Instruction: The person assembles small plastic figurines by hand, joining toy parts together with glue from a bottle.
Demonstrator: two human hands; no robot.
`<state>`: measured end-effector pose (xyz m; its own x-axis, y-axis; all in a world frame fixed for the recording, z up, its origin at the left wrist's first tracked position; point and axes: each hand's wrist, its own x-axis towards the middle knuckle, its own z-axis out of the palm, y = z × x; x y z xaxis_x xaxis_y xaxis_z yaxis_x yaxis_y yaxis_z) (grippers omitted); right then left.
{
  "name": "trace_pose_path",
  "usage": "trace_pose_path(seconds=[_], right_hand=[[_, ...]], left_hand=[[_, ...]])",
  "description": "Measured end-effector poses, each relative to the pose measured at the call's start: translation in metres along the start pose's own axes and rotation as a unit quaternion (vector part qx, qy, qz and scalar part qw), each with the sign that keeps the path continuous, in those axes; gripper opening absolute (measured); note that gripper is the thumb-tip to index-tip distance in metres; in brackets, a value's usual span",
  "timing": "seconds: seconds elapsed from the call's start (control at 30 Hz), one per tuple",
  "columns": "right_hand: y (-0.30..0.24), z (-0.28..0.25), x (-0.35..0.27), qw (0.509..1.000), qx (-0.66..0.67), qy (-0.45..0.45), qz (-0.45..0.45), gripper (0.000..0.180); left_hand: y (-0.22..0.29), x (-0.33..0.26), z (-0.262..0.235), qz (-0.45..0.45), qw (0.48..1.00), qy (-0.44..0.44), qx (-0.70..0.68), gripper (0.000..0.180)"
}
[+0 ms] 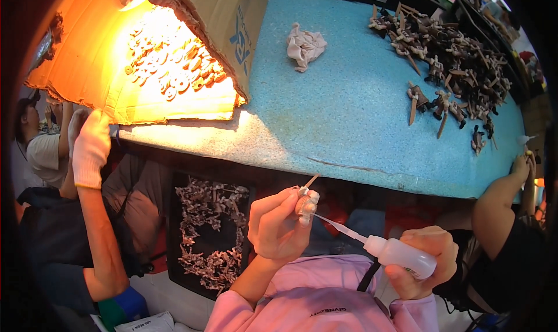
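My left hand (272, 226) is closed on a small pale figurine (307, 206), pinched between thumb and fingertips in front of my chest. A thin wooden piece (313, 181) sticks up from its top. My right hand (439, 252) is wrapped round a white squeeze bottle (401, 255) tilted toward the left. The bottle's long thin nozzle (340, 226) ends at the figurine's right side; whether the tip touches it I cannot tell. Fingers hide part of the figurine.
A blue-topped table (343, 117) spans ahead, bearing piled dark figurines (459, 59) and a crumpled white cloth (304, 46). A brightly lit cardboard box (192, 111) holds small pale parts. Left of me are a black tray (210, 245) of figurines and a co-worker's gloved hand (92, 152); another person's arm (495, 210) is right.
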<state>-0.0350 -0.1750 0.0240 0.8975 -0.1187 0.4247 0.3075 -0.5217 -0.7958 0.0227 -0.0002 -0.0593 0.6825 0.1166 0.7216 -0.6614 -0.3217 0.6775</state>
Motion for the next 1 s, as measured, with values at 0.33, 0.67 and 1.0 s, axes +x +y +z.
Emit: trace_pose_path(seconds=[0.33, 0.67, 1.0], right_hand=[[0.010, -0.008, 0.002, 0.992, 0.113, 0.046, 0.029, 0.042], [0.008, -0.007, 0.011, 0.995, 0.089, -0.010, -0.046, 0.042], [0.007, -0.005, 0.003, 0.998, 0.047, -0.009, -0.034, 0.056]], left_hand=[[0.004, 0.002, 0.001, -0.050, 0.996, -0.001, -0.068, 0.028], [0.007, 0.006, 0.003, -0.023, 0.998, 0.004, -0.062, 0.026], [0.006, 0.006, 0.001, -0.016, 0.999, -0.003, -0.052, 0.026]])
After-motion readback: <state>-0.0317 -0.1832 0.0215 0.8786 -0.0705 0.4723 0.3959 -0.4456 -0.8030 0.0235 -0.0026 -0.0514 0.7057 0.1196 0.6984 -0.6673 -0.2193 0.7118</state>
